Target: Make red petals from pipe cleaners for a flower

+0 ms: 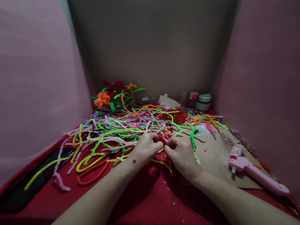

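Note:
My left hand (145,149) and my right hand (180,155) meet in the middle above a red cloth (148,204). Both are closed in a pinch on a short red pipe cleaner (162,140) held between them. Just beyond the fingers lies a big tangled heap of pipe cleaners (125,129) in green, pink, purple, yellow and red. The fingertips are partly hidden behind the knuckles.
A pink glue gun (253,171) lies on a brown cardboard sheet (215,155) at the right. Finished pipe-cleaner flowers (113,94) stand at the back left, two small jars (199,101) at the back right. Pink walls close in both sides.

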The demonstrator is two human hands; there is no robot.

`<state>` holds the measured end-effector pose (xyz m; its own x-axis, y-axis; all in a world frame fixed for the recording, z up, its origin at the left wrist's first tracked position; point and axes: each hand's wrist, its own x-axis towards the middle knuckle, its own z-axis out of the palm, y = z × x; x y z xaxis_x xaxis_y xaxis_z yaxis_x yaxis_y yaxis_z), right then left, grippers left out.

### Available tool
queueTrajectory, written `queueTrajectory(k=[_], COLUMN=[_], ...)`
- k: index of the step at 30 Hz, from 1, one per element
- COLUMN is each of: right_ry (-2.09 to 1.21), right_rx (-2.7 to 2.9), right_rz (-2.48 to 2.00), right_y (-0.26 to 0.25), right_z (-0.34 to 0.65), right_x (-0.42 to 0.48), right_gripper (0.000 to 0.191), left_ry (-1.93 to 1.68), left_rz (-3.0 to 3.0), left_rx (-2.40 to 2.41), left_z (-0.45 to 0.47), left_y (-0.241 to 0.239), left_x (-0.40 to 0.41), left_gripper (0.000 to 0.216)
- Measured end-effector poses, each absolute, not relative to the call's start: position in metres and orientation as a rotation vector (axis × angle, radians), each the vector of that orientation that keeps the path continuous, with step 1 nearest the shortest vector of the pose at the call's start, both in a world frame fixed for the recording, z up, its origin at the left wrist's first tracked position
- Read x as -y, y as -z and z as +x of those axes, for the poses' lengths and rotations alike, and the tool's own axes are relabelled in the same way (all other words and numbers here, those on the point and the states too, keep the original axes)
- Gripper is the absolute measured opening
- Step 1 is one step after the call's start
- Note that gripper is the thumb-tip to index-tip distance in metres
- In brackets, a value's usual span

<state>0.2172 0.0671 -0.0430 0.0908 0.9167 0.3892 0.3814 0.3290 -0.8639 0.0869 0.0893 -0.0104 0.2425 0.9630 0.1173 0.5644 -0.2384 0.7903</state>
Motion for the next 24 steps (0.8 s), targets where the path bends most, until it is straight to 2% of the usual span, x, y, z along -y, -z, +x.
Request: queueTrajectory(k=[4,10,12,18,24], right_ry=[-0.480,-0.531,-0.669,-1.400,-1.636], right_rx=[1.585,1.593,1.508,1.063,0.900], right_rz=[-1.260,-1.287,-1.263,-0.963,-0.771], right_y=[0.044,0.044,0.043,0.043,0.050], right_z=[0.217,0.216,0.216,0.217,0.219], right_x=[-0.066,-0.063,-0.064,-0.071,-0.077], right_gripper=[0.012,0.010,0.010,0.014,0.018], left_ry=[-0.793,-0.811,-0.856,-0.914,-0.947], left_rz=[1.862,1.650,1.574,1.495,1.396], left_rx=[-1.403,-1.314,-1.271,-1.165,-1.110], left_z=[0.086,0.087,0.088,0.086,0.083], left_y=[0.009,0.014,0.014,0.008,0.001], left_x=[-0.090,-0.090,-0.090,-0.090,-0.089], left_gripper=[0.020,0.017,0.014,0.007,0.006])
